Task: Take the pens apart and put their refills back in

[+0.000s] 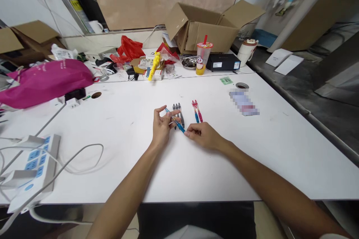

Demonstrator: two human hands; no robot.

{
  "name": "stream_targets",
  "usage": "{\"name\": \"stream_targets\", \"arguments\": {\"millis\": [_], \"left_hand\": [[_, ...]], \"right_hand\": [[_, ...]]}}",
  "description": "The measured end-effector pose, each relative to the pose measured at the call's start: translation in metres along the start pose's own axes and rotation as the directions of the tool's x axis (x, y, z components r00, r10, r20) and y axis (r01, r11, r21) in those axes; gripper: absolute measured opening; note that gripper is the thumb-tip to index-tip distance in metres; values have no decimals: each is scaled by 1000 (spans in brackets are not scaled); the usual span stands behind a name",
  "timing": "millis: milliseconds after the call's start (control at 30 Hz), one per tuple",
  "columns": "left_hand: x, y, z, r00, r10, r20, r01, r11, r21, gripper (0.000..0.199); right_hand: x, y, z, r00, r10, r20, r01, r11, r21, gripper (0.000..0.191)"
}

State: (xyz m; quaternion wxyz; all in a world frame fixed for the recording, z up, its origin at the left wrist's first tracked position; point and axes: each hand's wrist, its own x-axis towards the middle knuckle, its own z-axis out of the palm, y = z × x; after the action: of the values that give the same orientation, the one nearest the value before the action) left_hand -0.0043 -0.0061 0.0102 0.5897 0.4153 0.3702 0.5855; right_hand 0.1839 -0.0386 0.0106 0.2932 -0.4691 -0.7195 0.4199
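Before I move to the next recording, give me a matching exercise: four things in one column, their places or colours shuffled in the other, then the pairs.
Things:
1. blue pen
2. gray pens
3. drink cup
4. bag

Places or colours:
A. magenta, at the left of the view
B. lying side by side, partly hidden by the left hand
C. standing in front of the open cardboard box, with a red straw
D. in the left hand, one end at the right hand

Pairs: 1-D, 2-B, 3-C, 4-A
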Motion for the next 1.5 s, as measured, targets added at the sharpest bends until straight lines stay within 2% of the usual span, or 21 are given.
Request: {"name": "stream_targets", "arguments": {"millis": [100,200,267,333,433,567,633,733,800,867,933,1000,1100,1200,1333,1500], "left_hand": [[-1,0,2,1000,-18,18,18,1000,9,67],[1,0,1,999,-42,-17,42,999,-2,78],[2,0,0,996,-67,-65,68,998,8,65],[4,0,-2,991,-104,-88,107,994,37,45],[5,0,-3,984,-149,-95,156,986,64,25],[4,1,-2,983,-159,-90,165,984,66,18],[3,1,-1,984,-158,-85,163,984,65,17],[3,3,-1,984,-160,-78,166,984,72,17],[3,4,-1,984,-161,-78,167,983,80,17],[3,5,0,983,-163,-79,170,982,84,17],[3,5,0,983,-167,-78,173,981,86,17],[3,4,0,982,-171,-75,178,980,87,16],[4,3,0,981,-179,-79,185,979,89,16],[4,3,0,979,-187,-84,195,977,87,15],[4,4,1,979,-185,-82,192,978,86,16],[4,4,1,979,-184,-88,191,978,80,15]], "right_hand": [[-2,-2,6,999,-21,27,22,999,-49,41],[0,-1,5,994,-15,-110,-3,987,-159,44],[2,1,2,977,7,-211,-67,958,-280,45],[5,2,0,967,41,-253,-146,900,-411,47],[10,3,3,964,101,-245,-229,782,-580,48],[19,0,12,965,126,-229,-254,664,-704,47],[22,-2,13,970,122,-212,-239,655,-717,48],[22,-3,6,975,81,-208,-204,701,-684,50],[19,-2,-5,971,62,-233,-201,740,-641,54],[15,0,-17,952,82,-295,-252,759,-601,56],[12,4,-26,927,119,-355,-324,733,-598,53],[11,8,-30,919,134,-370,-358,677,-643,39],[13,9,-25,920,163,-356,-381,584,-717,33],[17,5,-16,926,144,-348,-369,540,-757,34],[22,1,-11,926,165,-339,-374,525,-764,33],[25,1,-13,930,178,-323,-366,552,-750,30]]}}
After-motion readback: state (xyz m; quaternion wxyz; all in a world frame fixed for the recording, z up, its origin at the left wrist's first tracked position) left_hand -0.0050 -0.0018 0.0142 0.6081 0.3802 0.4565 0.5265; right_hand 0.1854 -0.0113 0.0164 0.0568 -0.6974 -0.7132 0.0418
